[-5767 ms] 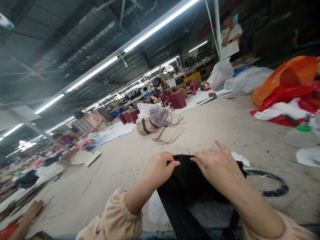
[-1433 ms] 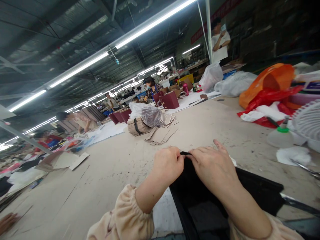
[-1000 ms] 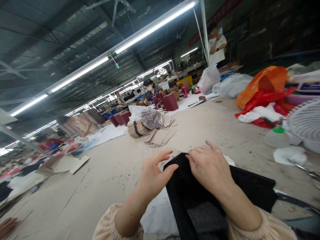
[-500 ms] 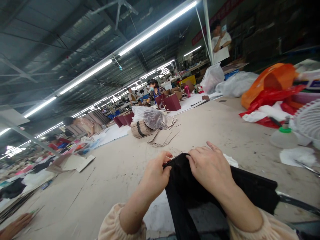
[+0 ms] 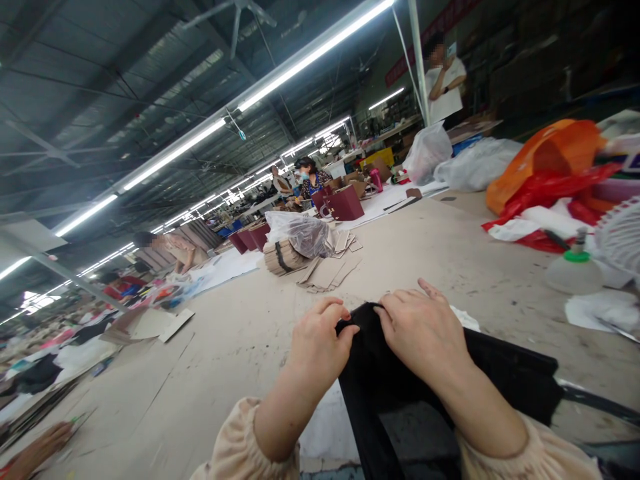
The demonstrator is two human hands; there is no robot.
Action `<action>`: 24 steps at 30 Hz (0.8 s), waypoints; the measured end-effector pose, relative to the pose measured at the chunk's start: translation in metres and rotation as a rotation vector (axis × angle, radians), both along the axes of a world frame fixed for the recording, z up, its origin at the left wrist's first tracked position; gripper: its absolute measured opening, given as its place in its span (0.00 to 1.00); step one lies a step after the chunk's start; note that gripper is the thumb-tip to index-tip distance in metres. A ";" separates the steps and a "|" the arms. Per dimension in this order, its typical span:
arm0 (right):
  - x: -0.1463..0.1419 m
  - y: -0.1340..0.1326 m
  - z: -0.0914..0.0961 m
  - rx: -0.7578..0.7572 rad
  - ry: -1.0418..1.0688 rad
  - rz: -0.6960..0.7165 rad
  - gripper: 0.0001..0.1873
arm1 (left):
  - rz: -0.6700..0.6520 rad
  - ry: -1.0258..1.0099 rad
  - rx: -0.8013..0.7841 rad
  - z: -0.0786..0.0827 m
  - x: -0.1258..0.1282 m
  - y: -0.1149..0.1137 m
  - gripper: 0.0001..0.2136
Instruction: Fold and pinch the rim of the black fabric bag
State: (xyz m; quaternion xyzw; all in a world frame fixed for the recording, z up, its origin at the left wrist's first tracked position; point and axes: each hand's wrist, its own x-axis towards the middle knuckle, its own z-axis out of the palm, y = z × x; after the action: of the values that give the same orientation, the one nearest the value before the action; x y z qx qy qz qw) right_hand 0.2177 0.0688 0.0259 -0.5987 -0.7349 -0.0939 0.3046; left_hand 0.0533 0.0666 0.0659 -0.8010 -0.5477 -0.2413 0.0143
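Both my hands pinch the far top edge of a black fabric piece [image 5: 367, 373], which looks like a bag or its lining. At its far left corner, the thumb and fingers of my left hand [image 5: 323, 340] close on the edge. My right hand [image 5: 425, 333] grips the same edge a little further right, with its little finger raised. The fabric hangs down toward me in a loose loop, and another folded black part [image 5: 515, 367] stretches to the right under my right wrist. A dark strap-like strip [image 5: 600, 403] runs off from that end. White paper [image 5: 327, 427] shows beneath the fabric.
Cardboard pieces [image 5: 333, 273] and a banded bundle [image 5: 281, 258] lie ahead on the table [image 5: 235, 333]. To the right are a squeeze bottle [image 5: 574, 270], a white fan [image 5: 623, 233] and orange and red bags [image 5: 545, 167]. Another person's hand [image 5: 45, 445] holds something thin at lower left.
My left hand has shifted slightly right along the edge, closer to my right hand. The right hand keeps its grip. The view has moved slightly.
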 end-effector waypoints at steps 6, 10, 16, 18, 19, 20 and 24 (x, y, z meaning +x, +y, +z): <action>0.000 0.000 0.001 -0.009 0.001 -0.003 0.11 | 0.025 0.021 0.033 -0.004 0.003 0.001 0.04; 0.001 -0.001 0.000 0.000 0.009 0.004 0.10 | 0.006 0.003 0.007 -0.004 0.005 0.002 0.02; 0.000 -0.001 0.000 0.011 0.020 0.011 0.10 | -0.002 -0.039 -0.061 -0.003 0.008 0.006 0.02; 0.001 -0.001 0.000 0.012 0.025 0.011 0.10 | -0.045 -0.041 -0.097 -0.002 0.008 0.006 0.03; 0.001 -0.001 0.001 0.011 0.027 0.010 0.11 | -0.067 -0.044 -0.121 -0.001 0.008 0.006 0.04; 0.001 -0.001 0.001 0.007 0.029 0.010 0.11 | -0.085 -0.049 -0.147 -0.001 0.007 0.006 0.05; 0.001 -0.001 0.001 -0.009 0.030 0.011 0.10 | -0.062 -0.057 -0.164 -0.002 0.004 0.006 0.08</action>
State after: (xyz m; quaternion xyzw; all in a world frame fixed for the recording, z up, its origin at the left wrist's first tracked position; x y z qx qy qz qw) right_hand 0.2190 0.0682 0.0270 -0.5973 -0.7339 -0.0798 0.3134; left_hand 0.0577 0.0725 0.0635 -0.8088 -0.5408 -0.2189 -0.0743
